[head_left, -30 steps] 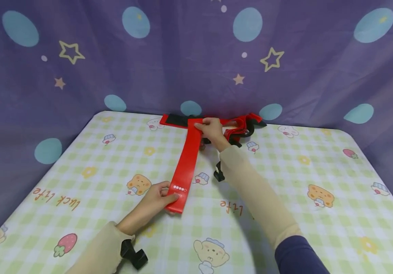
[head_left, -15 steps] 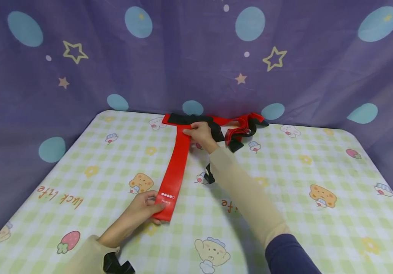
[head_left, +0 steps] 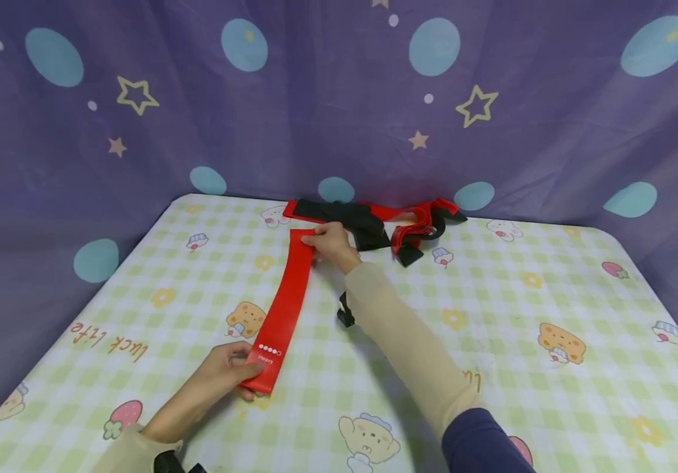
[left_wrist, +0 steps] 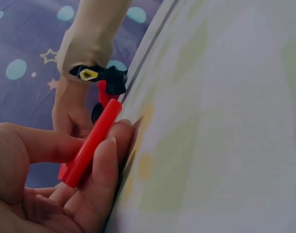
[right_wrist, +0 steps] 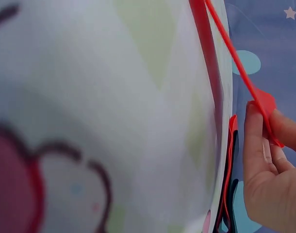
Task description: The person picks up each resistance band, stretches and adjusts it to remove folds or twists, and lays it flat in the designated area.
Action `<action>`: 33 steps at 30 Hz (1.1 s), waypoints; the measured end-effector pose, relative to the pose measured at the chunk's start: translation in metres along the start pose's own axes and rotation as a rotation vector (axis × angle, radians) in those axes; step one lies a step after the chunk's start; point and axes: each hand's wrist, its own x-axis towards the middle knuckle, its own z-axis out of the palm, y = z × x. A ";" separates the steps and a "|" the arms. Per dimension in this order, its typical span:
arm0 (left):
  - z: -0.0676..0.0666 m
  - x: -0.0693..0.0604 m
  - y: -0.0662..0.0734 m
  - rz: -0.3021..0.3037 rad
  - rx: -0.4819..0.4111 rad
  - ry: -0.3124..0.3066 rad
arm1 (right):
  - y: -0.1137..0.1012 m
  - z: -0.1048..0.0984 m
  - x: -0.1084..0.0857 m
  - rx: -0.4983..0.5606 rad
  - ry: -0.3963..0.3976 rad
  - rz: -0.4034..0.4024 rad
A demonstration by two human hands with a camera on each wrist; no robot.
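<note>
A flat red band [head_left: 288, 302] with dots and the word "Heavy" is stretched between both hands. At its near end my left hand [head_left: 221, 371] pinches it between thumb and fingers; the left wrist view shows that red end [left_wrist: 92, 143] edge-on in the left fingers [left_wrist: 104, 165]. My right hand [head_left: 331, 243] pinches the far end. In the right wrist view the band [right_wrist: 238, 63] slants above the tabletop, its end between thumb and fingers of the right hand [right_wrist: 274, 179].
Black bands [head_left: 345, 213] and a crumpled red band [head_left: 418, 223] lie along the table's back edge, beyond the right hand. A checked cloth [head_left: 493, 394] covers the table. Behind it hangs a purple curtain [head_left: 339, 118].
Both hands have moved left and toward the near side with the red band. Its far end has come away from the pile at the back, showing more of the black bands.
</note>
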 end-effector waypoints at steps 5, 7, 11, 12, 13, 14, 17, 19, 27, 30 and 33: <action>-0.006 -0.002 -0.001 -0.016 0.011 0.009 | -0.002 0.004 -0.001 0.030 -0.017 0.022; -0.007 -0.003 -0.002 -0.025 0.024 0.017 | -0.002 0.006 0.001 0.047 -0.023 0.050; -0.011 -0.005 -0.003 -0.049 0.043 0.040 | 0.008 0.019 0.019 0.050 -0.040 0.059; -0.012 -0.005 -0.003 -0.055 0.047 0.044 | 0.019 0.024 0.035 0.072 -0.056 0.033; -0.012 -0.006 -0.004 -0.063 0.046 0.049 | 0.030 0.028 0.050 0.090 -0.079 0.007; -0.013 -0.007 -0.004 -0.068 0.042 0.050 | 0.035 0.031 0.057 0.092 -0.096 0.004; -0.014 -0.008 -0.005 -0.072 0.029 0.045 | 0.043 0.034 0.071 0.113 -0.145 -0.004; -0.014 -0.009 -0.005 -0.070 0.019 0.036 | 0.020 0.028 0.039 0.077 -0.143 0.043; -0.016 -0.010 -0.003 -0.059 0.021 -0.038 | -0.016 0.010 -0.016 0.038 -0.221 0.065; -0.019 -0.013 -0.004 -0.054 0.016 -0.079 | -0.005 0.010 0.003 0.038 -0.269 0.067; -0.024 -0.016 -0.005 -0.068 0.022 -0.109 | -0.005 0.005 0.008 -0.001 -0.281 0.060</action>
